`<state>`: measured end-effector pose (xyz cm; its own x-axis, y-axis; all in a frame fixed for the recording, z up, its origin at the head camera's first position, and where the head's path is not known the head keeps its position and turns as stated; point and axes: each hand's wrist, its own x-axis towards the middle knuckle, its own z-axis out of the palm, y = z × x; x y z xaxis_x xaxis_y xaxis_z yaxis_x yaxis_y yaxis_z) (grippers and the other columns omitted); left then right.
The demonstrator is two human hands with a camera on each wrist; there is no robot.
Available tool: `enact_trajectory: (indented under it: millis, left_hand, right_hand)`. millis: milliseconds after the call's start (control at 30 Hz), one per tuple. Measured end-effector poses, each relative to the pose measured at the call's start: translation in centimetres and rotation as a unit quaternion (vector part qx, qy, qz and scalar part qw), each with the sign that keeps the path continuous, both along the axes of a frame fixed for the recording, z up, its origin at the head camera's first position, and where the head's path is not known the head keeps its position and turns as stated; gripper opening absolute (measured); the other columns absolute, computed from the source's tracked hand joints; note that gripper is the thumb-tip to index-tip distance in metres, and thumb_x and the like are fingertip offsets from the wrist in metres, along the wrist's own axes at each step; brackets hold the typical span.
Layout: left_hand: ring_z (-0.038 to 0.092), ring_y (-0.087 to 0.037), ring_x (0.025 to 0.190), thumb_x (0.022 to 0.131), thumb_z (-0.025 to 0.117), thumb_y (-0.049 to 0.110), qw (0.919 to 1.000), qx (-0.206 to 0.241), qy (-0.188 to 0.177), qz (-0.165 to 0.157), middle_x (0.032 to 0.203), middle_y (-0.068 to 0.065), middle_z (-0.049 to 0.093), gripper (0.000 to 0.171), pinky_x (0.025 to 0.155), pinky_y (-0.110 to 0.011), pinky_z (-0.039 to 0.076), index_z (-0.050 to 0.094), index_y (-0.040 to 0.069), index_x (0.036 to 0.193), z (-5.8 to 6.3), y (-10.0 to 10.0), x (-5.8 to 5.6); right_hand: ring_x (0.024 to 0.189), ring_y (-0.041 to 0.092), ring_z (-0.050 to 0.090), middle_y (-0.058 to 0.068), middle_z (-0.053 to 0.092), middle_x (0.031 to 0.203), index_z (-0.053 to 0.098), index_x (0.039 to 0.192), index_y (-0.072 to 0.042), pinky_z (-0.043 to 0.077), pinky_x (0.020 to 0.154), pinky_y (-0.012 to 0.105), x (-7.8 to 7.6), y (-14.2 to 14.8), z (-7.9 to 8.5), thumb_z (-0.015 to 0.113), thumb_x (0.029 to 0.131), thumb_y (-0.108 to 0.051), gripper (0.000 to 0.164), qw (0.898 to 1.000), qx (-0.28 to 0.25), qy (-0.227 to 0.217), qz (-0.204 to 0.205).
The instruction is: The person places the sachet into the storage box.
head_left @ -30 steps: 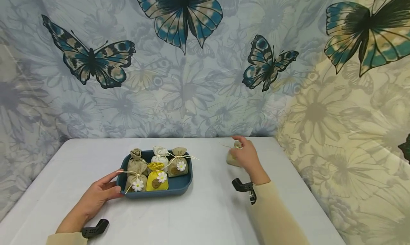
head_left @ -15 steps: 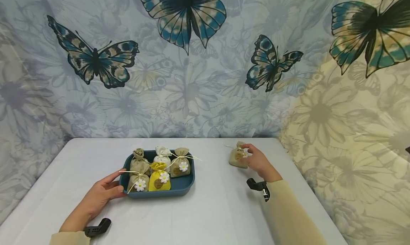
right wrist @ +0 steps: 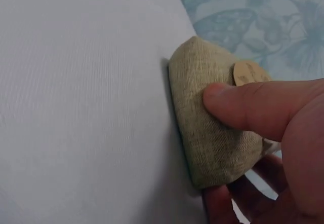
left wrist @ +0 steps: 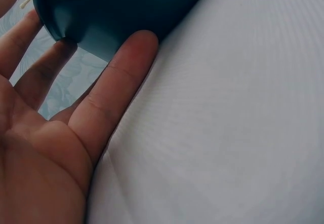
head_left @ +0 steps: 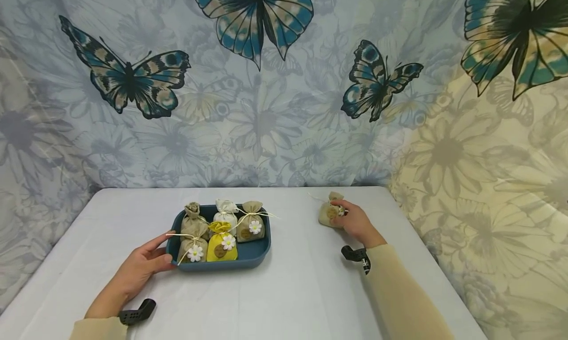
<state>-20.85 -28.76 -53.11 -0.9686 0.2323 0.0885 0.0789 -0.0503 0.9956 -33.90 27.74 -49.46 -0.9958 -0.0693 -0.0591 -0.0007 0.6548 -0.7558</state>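
A small beige drawstring sachet [head_left: 329,214] stands on the table at the back right, with a white flower and a round tag. My right hand [head_left: 356,225] grips it, thumb [right wrist: 238,105] across its front and the other fingers partly hidden behind it in the right wrist view. To the left is a blue tray [head_left: 255,261]. Straight fingers and thumb [left wrist: 119,79] of my left hand [head_left: 141,271] touch its left end from outside. Inside the tray sit a yellow sachet [head_left: 216,248], a white sachet [head_left: 225,212] and several beige sachets [head_left: 251,230].
A white cloth covers the table [head_left: 284,300]. Butterfly-printed fabric [head_left: 266,132] rises behind the table's back edge and along its right side. The tray's front right corner shows bare floor beside the yellow sachet.
My right hand has shifted from over the beige sachet to its right side, baring the tag and flower. The left hand and the tray have stayed in place; the view has shifted slightly.
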Motion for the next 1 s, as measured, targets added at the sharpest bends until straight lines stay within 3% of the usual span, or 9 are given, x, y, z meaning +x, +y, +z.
enact_trajectory:
  millis: [167,267,500,1000]
  left_hand:
    - [0.062,-0.012,0.112,0.099,0.058,-0.003,1.0,-0.001,0.004,0.0,0.13,0.01,0.056,0.06,0.082,-0.042,0.058,0.031,-0.006,0.153,0.1,0.0,-0.2]
    - [0.062,-0.012,0.112,0.099,0.057,-0.004,1.0,0.002,0.006,-0.003,0.131,0.01,0.056,0.06,0.082,-0.042,0.058,0.031,-0.006,0.153,0.0,-0.1,-0.2]
    - [0.061,-0.012,0.112,0.099,0.057,-0.005,0.9999,0.011,0.008,-0.006,0.132,0.011,0.055,0.059,0.081,-0.042,0.058,0.032,-0.006,0.153,-0.1,-0.1,-0.1]
    - [0.062,-0.011,0.111,0.099,0.058,-0.004,0.9999,0.001,0.011,-0.003,0.13,0.013,0.057,0.059,0.081,-0.042,0.058,0.033,-0.007,0.152,0.0,0.0,-0.2]
  right_hand:
    - [0.121,0.037,0.048,0.021,0.05,0.14,0.056,0.142,-0.013,0.047,0.09,0.046,-0.3,0.6,-0.1,0.078,0.085,-0.015,0.061,1.0,-0.004,0.009,0.006]
    - [0.119,0.036,0.05,0.021,0.053,0.137,0.057,0.141,-0.014,0.048,0.088,0.045,-0.4,0.6,-0.4,0.078,0.085,-0.015,0.06,1.0,0.003,0.016,0.005]
    - [0.122,0.039,0.05,0.021,0.054,0.139,0.06,0.139,-0.015,0.046,0.093,0.051,0.1,0.1,-0.6,0.078,0.086,-0.016,0.056,0.998,0.05,0.041,0.007]
    - [0.11,0.035,0.057,0.022,0.056,0.134,0.06,0.139,-0.014,0.049,0.087,0.052,3.6,-1.8,-0.6,0.079,0.086,-0.019,0.057,0.993,0.096,0.065,0.004]
